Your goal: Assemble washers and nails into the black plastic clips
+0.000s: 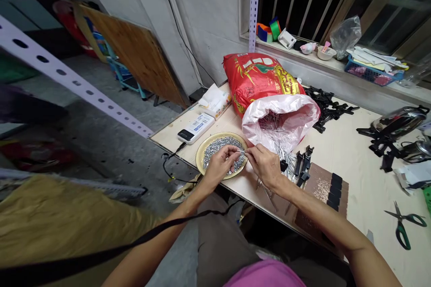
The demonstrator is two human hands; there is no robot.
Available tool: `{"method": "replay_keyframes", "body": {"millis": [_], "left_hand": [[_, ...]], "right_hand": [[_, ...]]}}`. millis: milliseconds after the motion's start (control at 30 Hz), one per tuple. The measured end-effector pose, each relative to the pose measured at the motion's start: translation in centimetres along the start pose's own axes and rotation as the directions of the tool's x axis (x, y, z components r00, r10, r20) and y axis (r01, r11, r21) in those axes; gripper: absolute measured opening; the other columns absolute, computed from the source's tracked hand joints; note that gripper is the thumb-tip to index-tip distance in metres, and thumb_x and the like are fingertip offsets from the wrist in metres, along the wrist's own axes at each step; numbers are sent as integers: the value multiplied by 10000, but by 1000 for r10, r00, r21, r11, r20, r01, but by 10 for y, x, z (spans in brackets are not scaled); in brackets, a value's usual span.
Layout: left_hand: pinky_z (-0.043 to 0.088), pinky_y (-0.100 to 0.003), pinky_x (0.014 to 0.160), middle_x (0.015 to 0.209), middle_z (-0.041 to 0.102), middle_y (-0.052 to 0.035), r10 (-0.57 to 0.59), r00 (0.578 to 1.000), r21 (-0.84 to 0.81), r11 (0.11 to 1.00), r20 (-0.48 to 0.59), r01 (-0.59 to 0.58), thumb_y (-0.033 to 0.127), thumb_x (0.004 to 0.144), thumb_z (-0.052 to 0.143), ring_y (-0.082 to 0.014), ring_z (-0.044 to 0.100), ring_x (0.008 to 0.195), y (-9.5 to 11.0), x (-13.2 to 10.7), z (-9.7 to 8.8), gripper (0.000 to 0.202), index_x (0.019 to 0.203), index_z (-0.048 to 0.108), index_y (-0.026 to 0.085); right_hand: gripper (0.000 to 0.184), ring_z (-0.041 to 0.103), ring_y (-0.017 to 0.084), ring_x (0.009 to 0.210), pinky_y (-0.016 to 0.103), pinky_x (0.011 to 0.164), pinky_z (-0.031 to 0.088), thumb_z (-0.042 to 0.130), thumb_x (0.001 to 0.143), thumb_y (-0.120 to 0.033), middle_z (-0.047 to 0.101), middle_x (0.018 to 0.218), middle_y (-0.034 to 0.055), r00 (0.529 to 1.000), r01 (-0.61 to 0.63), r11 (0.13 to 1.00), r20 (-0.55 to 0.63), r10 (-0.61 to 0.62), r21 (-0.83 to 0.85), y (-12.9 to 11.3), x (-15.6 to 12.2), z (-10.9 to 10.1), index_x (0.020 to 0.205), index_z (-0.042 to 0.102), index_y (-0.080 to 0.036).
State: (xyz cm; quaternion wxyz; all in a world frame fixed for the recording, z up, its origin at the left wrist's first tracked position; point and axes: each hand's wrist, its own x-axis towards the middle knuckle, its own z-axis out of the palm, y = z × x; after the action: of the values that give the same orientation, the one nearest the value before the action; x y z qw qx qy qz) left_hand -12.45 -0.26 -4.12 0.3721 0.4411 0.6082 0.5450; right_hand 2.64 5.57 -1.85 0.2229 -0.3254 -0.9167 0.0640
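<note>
My left hand [220, 164] hovers over a yellow plate [200, 152] heaped with small silver metal parts [218, 143]; its fingers are pinched on a small part. My right hand [264, 164] sits just right of the plate, fingers pinched on a thin metal pin [240, 151] that points toward the left hand. The two hands nearly touch at the fingertips. Behind the right hand a white plastic bag [286, 116] lies open with many long metal pins [271, 121] inside, and some spill onto the table.
A red sack [259, 76] stands behind the white bag. Black plastic clips [328, 105] lie heaped at the back, two more [303, 161] beside my right hand. Green-handled scissors [404, 224] lie at the right. A white device [197, 128] with a cable sits left of the plate.
</note>
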Motion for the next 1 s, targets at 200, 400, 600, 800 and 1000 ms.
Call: {"method": "replay_keyframes", "body": {"millis": [200, 400, 600, 800, 1000], "left_hand": [[435, -241, 560, 648, 578, -6, 607, 793, 437, 701, 50, -564, 437, 950, 334, -123, 538, 568, -14, 6, -3, 359, 748, 523, 208], [424, -229, 558, 685, 607, -11, 641, 760, 476, 639, 104, -604, 445, 960, 309, -118, 547, 569, -18, 8, -5, 365, 784, 528, 212], [397, -232, 545, 609, 544, 17, 412, 911, 406, 836, -20, -369, 488, 929, 316, -118, 497, 527, -9, 4, 7, 398, 716, 517, 219], [321, -207, 436, 509, 404, 62, 47, 993, 72, 997, -112, -39, 519, 897, 351, -100, 387, 432, 0, 1, 23, 387, 674, 456, 220], [317, -206, 422, 535, 441, 51, 80, 988, 115, 991, -129, -65, 474, 869, 443, -97, 410, 447, 2, -3, 19, 324, 753, 578, 203]], "right_hand": [[204, 562, 115, 697, 221, 636, 389, 498, 909, -286, 623, 778, 6, 977, -203, 862, 151, 149, 464, -2, 0, -3, 807, 627, -166], [254, 472, 88, 586, 208, 569, 362, 526, 831, -352, 536, 626, -36, 927, -374, 582, 308, 213, 722, 1, 1, 2, 696, 586, -145], [210, 535, 105, 640, 212, 609, 394, 531, 848, -306, 603, 683, -13, 943, -330, 659, 207, 260, 676, 0, 2, 4, 735, 616, -150], [248, 565, 110, 691, 206, 590, 365, 467, 942, -292, 644, 797, 36, 995, -77, 979, -51, 88, 187, 0, 1, 0, 839, 660, -175], [263, 549, 102, 666, 227, 553, 311, 457, 963, -288, 633, 763, 22, 997, 26, 992, -72, -35, -124, 2, -2, 2, 841, 674, -204]]}}
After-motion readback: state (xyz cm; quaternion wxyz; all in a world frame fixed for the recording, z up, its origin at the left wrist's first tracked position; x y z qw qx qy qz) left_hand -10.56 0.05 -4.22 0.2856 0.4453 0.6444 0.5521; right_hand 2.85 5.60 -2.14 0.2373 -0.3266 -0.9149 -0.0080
